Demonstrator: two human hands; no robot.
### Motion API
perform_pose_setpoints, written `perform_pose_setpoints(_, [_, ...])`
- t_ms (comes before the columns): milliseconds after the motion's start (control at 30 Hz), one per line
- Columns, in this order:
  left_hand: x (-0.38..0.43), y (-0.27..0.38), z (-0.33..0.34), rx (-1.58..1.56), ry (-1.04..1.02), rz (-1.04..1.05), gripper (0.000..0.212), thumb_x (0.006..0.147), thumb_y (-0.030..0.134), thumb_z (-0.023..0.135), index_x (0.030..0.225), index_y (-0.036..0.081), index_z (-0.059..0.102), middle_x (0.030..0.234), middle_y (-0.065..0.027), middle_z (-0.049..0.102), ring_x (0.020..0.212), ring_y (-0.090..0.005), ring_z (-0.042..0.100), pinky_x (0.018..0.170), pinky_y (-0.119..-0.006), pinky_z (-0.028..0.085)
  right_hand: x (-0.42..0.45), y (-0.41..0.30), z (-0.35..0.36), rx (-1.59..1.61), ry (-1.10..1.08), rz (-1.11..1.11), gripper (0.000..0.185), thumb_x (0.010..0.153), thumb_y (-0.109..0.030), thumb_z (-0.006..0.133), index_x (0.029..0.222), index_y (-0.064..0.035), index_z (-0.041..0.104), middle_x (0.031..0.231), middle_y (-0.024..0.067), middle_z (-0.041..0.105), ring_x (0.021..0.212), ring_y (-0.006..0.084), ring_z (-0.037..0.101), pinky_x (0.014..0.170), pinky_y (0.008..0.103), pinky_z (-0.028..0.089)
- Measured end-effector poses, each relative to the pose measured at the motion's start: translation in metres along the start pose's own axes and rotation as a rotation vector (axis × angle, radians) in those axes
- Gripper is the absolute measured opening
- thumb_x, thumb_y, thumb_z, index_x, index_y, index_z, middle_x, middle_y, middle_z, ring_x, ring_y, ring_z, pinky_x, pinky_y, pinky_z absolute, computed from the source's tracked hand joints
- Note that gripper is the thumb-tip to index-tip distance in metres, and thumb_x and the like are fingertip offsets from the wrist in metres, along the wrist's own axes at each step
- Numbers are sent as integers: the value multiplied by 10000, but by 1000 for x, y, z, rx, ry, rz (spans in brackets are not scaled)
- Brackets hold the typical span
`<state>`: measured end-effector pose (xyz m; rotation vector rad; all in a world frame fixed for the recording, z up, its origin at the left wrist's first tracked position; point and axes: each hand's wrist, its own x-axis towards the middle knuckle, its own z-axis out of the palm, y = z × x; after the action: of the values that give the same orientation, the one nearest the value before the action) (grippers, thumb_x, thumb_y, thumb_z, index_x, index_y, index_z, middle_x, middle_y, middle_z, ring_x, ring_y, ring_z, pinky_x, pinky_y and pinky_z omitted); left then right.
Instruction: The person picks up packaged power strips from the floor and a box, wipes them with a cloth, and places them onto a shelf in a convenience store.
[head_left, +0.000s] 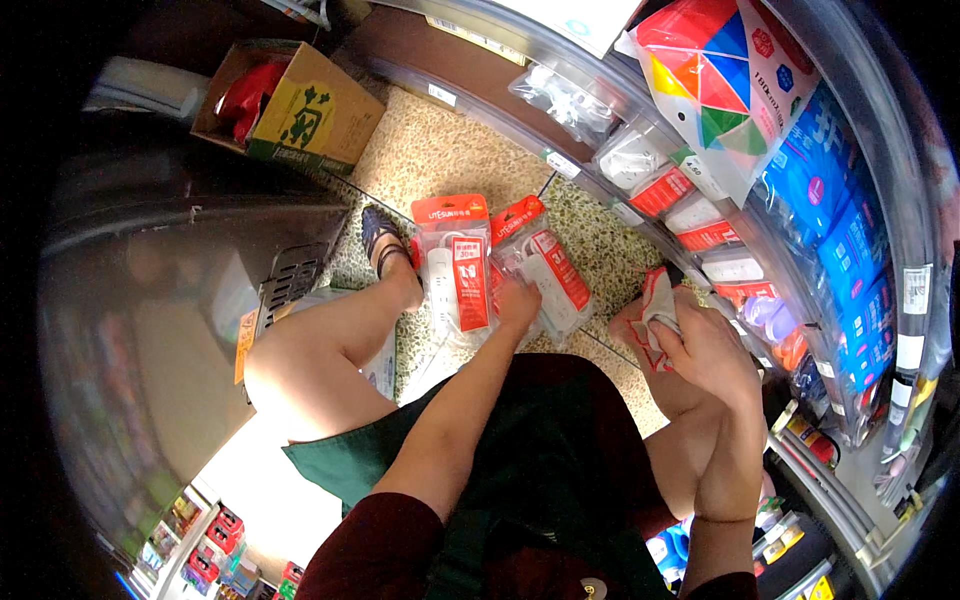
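Observation:
Two clear packages with red headers lie side by side on the floor, each holding a white power strip. My left hand (519, 306) is curled at the near-left edge of the right power strip package (559, 281). Its fingertips are hidden, so whether it grips the plastic is unclear. Just left of that hand lies the left power strip package (454, 274). Over by my right knee, my right hand (709, 349) is closed on a crumpled white cloth (660, 307) with red edging.
Shelving curves along the right, with more packaged power strips (694, 217), blue packages (814, 180) and a multicoloured bag (705, 82). A cardboard box (322, 112) with something red inside stands at upper left. Beside my left leg is a dark panel (202, 300) with a slotted black part (292, 274).

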<state>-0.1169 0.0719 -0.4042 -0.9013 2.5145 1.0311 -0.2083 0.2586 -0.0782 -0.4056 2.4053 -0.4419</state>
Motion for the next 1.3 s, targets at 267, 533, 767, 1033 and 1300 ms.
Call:
perform_pose_setpoints(267, [167, 193, -112, -536, 425, 324, 446, 759, 270, 719, 980, -76, 543, 921, -255, 588, 915, -408, 563, 858, -459, 439, 7, -4, 7, -115, 9, 55, 385, 867, -273, 588, 1115, 16, 531, 964, 269, 607, 863, 449, 599, 755, 497, 485])
perform_pose_setpoints(533, [226, 284, -120, 59, 310, 722, 647, 729, 288, 761, 1239, 14, 472, 1185, -267, 544, 1113, -355, 547, 922, -398, 443, 13, -9, 5, -226, -30, 145, 359, 869, -249, 589, 1118, 6, 546, 1027, 221, 608, 864, 417, 620, 742, 489, 506])
perform_pose_setpoints(767, [220, 260, -95, -431, 510, 210, 808, 697, 330, 794, 1247, -57, 345, 1262, -287, 481, 1165, -350, 511, 974, -382, 415, 13, -8, 7, -251, 9, 97, 410, 843, -254, 633, 1091, 58, 539, 880, 227, 621, 794, 390, 649, 678, 462, 534])
perform_pose_setpoints(1033, [225, 232, -39, -1119, -223, -267, 887, 684, 330, 806, 1316, 0, 279, 1324, -233, 465, 1187, -323, 504, 993, -355, 423, 11, -7, 8, -258, 26, 91, 302, 866, -247, 588, 1003, 19, 553, 963, 236, 611, 833, 430, 616, 732, 492, 501])
perform_pose_setpoints(1300, [227, 253, -21, -788, -55, -105, 526, 838, 357, 637, 1208, 38, 442, 1194, -139, 551, 1041, -287, 557, 880, -377, 463, 18, -16, 7, -307, -56, 177, 288, 867, -246, 592, 950, 23, 531, 923, 242, 604, 800, 426, 617, 697, 495, 500])
